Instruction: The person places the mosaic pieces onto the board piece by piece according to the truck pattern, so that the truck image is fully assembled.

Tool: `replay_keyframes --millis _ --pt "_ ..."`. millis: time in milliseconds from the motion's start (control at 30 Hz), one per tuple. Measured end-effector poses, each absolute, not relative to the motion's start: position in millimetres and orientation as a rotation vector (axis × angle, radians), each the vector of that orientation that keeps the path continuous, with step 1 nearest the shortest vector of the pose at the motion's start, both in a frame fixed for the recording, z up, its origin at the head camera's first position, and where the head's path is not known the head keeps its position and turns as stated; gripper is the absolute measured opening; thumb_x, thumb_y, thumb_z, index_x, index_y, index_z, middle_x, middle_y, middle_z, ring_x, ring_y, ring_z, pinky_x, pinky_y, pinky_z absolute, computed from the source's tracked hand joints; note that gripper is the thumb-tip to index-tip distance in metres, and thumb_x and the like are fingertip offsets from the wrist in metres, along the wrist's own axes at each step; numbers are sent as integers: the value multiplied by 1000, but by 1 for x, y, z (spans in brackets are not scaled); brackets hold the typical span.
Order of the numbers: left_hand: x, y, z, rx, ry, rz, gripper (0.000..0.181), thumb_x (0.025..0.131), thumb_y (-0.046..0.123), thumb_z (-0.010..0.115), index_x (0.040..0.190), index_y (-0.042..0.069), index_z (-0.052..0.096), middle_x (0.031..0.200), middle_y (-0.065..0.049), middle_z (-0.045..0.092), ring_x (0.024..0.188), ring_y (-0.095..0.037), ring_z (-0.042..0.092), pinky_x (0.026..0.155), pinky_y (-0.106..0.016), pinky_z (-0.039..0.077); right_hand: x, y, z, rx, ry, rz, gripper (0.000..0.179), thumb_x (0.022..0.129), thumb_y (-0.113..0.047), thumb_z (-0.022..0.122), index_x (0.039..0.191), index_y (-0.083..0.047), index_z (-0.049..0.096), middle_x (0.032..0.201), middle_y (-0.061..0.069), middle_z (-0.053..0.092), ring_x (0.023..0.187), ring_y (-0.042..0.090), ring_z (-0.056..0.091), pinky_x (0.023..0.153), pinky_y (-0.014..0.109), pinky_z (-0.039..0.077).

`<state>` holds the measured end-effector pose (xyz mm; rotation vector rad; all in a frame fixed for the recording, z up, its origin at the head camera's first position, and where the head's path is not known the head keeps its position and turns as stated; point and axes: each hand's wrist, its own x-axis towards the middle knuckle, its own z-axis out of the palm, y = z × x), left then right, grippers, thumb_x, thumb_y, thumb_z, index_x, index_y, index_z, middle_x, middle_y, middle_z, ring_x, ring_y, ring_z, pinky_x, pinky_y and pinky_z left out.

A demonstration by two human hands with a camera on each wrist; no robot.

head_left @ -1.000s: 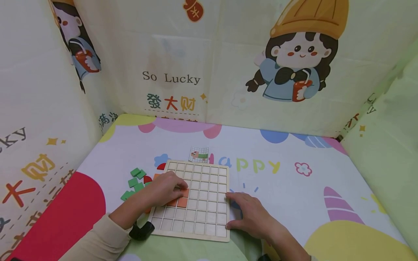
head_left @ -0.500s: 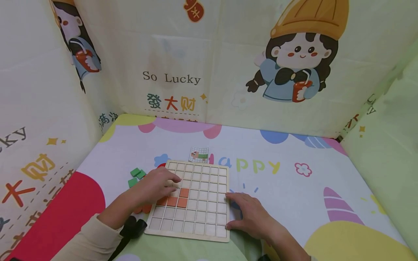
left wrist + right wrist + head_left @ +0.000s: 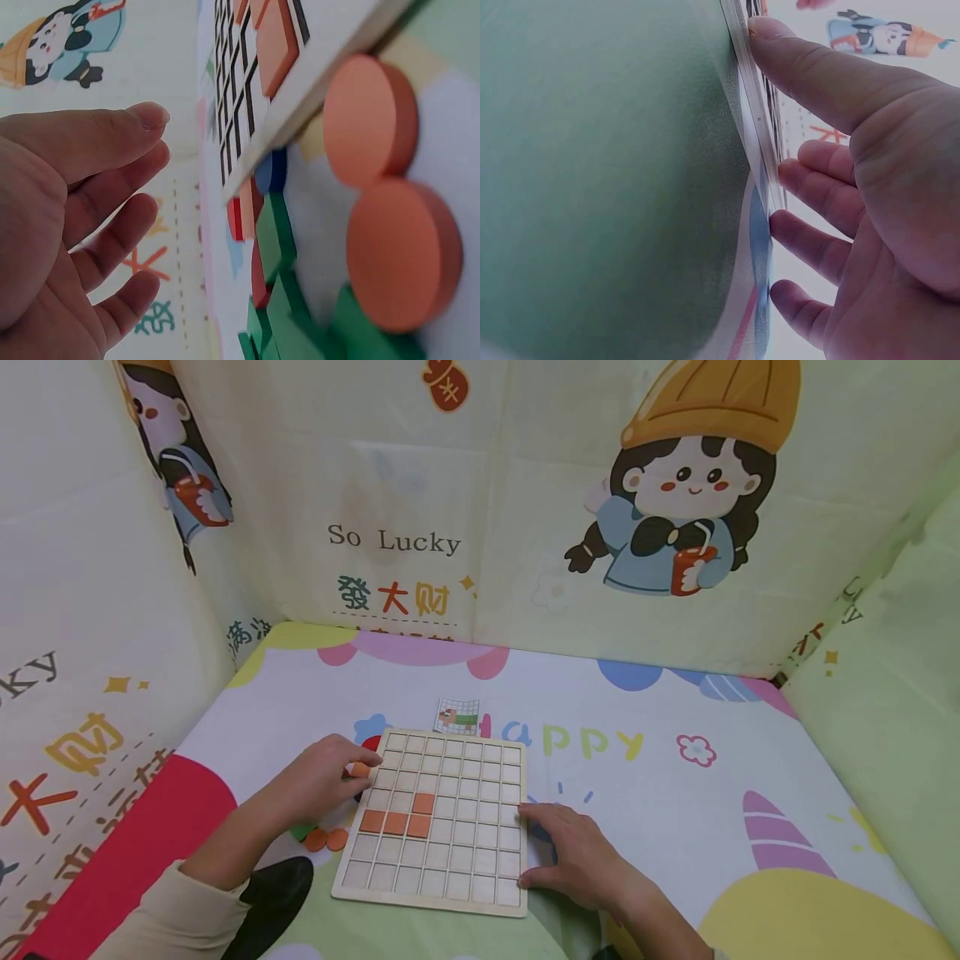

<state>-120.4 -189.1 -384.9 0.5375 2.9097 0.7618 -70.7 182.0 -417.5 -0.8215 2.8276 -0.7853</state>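
A wooden grid board (image 3: 465, 835) lies on the patterned cloth. Three orange square tiles (image 3: 395, 823) fill a row near its left side, with one more orange tile (image 3: 423, 802) just above the row's right end. My left hand (image 3: 318, 781) hovers at the board's left edge, over the loose pieces. Its thumb and fingers are loosely bent and apart, with nothing between them in the left wrist view. An orange piece (image 3: 361, 770) shows by its fingertips. My right hand (image 3: 577, 856) rests its thumb and fingertips against the board's right edge.
Several green tiles (image 3: 279, 236), a blue piece (image 3: 272, 171), red pieces (image 3: 372, 742) and two orange discs (image 3: 326, 839) lie left of the board, partly hidden by the left arm. A small pattern card (image 3: 457, 717) lies behind the board. Printed cloth walls (image 3: 510, 510) surround the table.
My left hand has drawn back leftward from the orange tiles on the board to its left edge, uncovering them. The board's lower left corner shows more fully. My right hand stays put.
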Motion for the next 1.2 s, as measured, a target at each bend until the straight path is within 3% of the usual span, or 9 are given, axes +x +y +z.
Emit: replay_keyframes --millis 200,433,767,1200 --pt "-123 -199 -384 486 2901 775 35 87 13 78 121 6 72 111 -11 65 106 -31 54 69 -31 58 -71 182 -415 -802 2806 -780 76 77 -46 85 137 -9 56 136 5 59 128 31 51 101 58 38" --pt "-128 -207 -387 514 2919 753 35 87 13 78 120 3 72 112 -14 67 108 -36 55 71 -35 58 -71 182 -415 -779 2792 -791 77 76 -46 85 137 -8 56 137 5 58 129 32 50 103 58 37" --pt "-139 -210 -399 497 2890 749 32 89 14 76 119 5 72 112 -12 66 106 -32 55 78 -40 57 -71 181 -417 -762 2770 -801 76 76 -40 86 137 -8 56 137 6 58 130 32 49 103 59 36" --pt "-146 -207 -407 439 2911 690 29 88 16 77 115 6 73 104 -8 66 99 -28 54 80 -43 54 -71 182 -419 -827 2817 -783 75 76 -44 85 136 -8 57 135 5 59 127 31 52 100 57 39"
